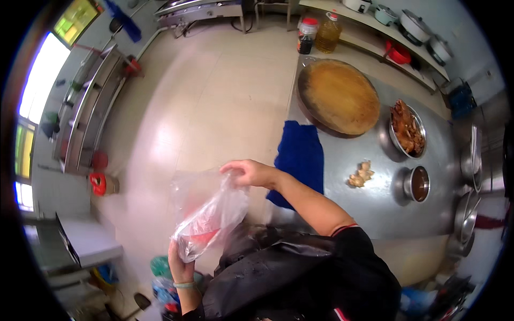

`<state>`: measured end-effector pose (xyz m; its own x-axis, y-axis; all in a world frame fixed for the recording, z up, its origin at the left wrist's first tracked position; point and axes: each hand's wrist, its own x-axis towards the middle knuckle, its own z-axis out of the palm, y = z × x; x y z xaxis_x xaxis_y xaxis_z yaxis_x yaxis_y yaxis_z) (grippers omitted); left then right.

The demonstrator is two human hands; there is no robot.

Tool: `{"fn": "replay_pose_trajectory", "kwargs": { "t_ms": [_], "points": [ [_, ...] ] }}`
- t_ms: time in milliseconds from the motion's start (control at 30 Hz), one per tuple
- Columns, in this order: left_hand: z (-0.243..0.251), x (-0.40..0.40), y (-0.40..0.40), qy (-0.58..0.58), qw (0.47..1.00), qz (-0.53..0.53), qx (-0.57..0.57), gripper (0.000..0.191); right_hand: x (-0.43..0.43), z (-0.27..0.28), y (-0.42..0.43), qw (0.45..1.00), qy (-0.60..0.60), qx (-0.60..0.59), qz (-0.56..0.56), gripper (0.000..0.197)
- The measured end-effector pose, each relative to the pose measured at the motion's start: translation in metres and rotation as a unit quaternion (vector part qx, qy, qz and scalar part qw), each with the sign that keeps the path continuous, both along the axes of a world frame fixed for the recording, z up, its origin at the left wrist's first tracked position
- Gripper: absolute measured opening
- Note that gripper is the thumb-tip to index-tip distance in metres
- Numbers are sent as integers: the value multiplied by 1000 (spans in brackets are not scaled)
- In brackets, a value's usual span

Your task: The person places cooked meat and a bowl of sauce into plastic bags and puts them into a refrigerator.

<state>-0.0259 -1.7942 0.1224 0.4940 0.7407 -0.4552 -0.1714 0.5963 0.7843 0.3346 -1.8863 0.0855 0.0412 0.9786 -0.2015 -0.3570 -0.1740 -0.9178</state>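
Between my two hands, in front of my black apron, hangs a clear plastic bag (233, 200) with something red and pinkish inside. My left hand (181, 259) supports its lower end from below, a pale green bangle at the wrist. At the bag's upper edge, my right hand (245, 172) pinches the film with curled fingers. The film's folds and glare hide what exactly the contents are. Just right of my right forearm, a blue cloth (301, 160) drapes over the edge of the stainless steel table (385, 212).
The table bears a round wooden chopping block (341, 96), a metal bowl of browned meat (407, 128), ginger root (361, 174) and a metal pot of brown sauce (419, 184). An oil jug (328, 34) stands beyond the block. Steel shelving (92, 108) lines the left wall.
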Motion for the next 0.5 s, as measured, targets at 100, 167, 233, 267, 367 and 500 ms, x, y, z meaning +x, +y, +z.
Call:
{"fn": "replay_pose_trajectory", "kwargs": {
  "t_ms": [100, 167, 233, 267, 367, 500],
  "points": [
    [-12, 39, 123, -49, 995, -84, -15, 32, 29, 2, 25, 987, -157, -14, -32, 49],
    [16, 119, 165, -27, 993, -116, 20, 29, 42, -14, 34, 958, -270, -84, -42, 53],
    [25, 174, 211, -23, 976, -209, 59, 29, 41, -28, 43, 930, -334, -119, -98, 54],
    [28, 196, 232, -17, 955, -277, 106, 28, 39, -27, 49, 899, -393, -144, -131, 54],
    [26, 275, 269, -26, 931, -353, 92, 23, 34, -20, 49, 838, -437, -173, -277, 52],
    [13, 387, 289, -39, 889, -451, 72, 19, 49, 16, 44, 628, -512, -218, -544, 42]
  ]
}}
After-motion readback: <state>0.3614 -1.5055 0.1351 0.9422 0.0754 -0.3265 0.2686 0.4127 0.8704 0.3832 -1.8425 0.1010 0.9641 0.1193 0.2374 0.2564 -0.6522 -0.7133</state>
